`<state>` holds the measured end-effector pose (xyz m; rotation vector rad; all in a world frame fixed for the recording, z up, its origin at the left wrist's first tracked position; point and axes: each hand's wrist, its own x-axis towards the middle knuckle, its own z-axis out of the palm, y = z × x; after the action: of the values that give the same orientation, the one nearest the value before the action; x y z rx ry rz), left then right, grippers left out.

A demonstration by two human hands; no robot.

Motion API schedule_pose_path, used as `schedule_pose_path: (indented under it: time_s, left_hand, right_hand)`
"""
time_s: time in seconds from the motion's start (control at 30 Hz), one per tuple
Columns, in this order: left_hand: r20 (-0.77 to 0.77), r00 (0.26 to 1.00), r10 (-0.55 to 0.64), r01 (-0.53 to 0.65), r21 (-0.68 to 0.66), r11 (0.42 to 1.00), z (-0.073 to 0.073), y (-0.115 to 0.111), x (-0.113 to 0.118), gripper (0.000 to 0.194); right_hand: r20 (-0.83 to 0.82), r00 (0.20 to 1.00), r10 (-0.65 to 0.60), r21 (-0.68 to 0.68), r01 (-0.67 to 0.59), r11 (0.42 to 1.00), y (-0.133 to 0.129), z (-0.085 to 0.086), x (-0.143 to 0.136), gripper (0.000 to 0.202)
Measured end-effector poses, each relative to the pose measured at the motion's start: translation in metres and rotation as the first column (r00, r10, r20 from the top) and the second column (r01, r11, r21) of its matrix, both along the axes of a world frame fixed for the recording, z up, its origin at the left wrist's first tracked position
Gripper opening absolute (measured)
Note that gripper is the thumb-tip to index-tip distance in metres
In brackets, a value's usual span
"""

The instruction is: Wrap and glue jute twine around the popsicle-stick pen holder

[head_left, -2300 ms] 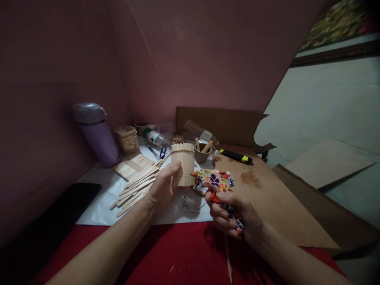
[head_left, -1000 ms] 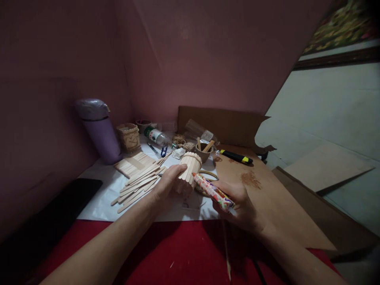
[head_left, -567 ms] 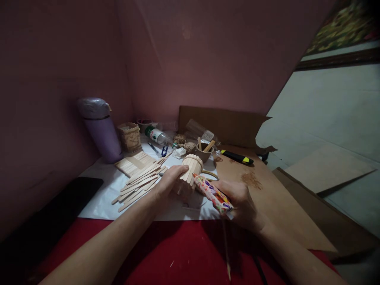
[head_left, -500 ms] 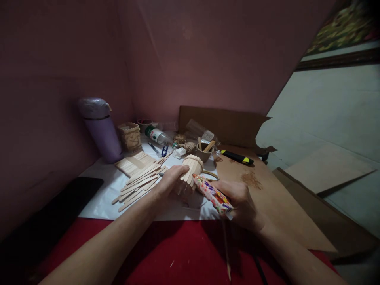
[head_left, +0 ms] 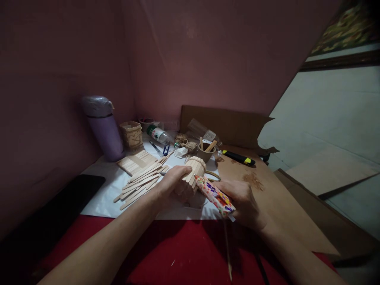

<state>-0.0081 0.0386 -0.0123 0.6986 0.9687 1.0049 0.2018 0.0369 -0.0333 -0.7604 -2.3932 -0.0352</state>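
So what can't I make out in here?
In the head view:
Left grip: most fingers hidden behind the stick-covered cup.
Right grip: most fingers hidden by its back and the floral glue gun.
Stick-covered cup: far side turned away.
Green-labelled bottle: lettering too small.
Framed picture: cut off by the top and right edges.

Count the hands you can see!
2: the left hand holds the stick-covered cup, and the right hand holds the glue gun. Some fingers are hidden; no other hand shows.
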Motion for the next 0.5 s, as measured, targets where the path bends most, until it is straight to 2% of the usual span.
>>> schedule_pose_path:
  time_s: [0.13,0.5]
  left_hand:
    - [-0.103,0.994,-0.019,0.016,-0.034,0.999,0.0000,0.0003,-0.0007,0.027]
    - [-0.148,0.989,-0.014,0.009,-0.040,0.999,0.0029,0.0012,-0.0016,0.021]
  right_hand:
    - [0.042,0.999,-0.006,0.096,0.002,0.995,0.0023,-0.0002,0.0010,0.028]
    - [0.104,0.994,-0.046,0.192,0.025,0.981,0.0020,0.0036,0.0013,0.031]
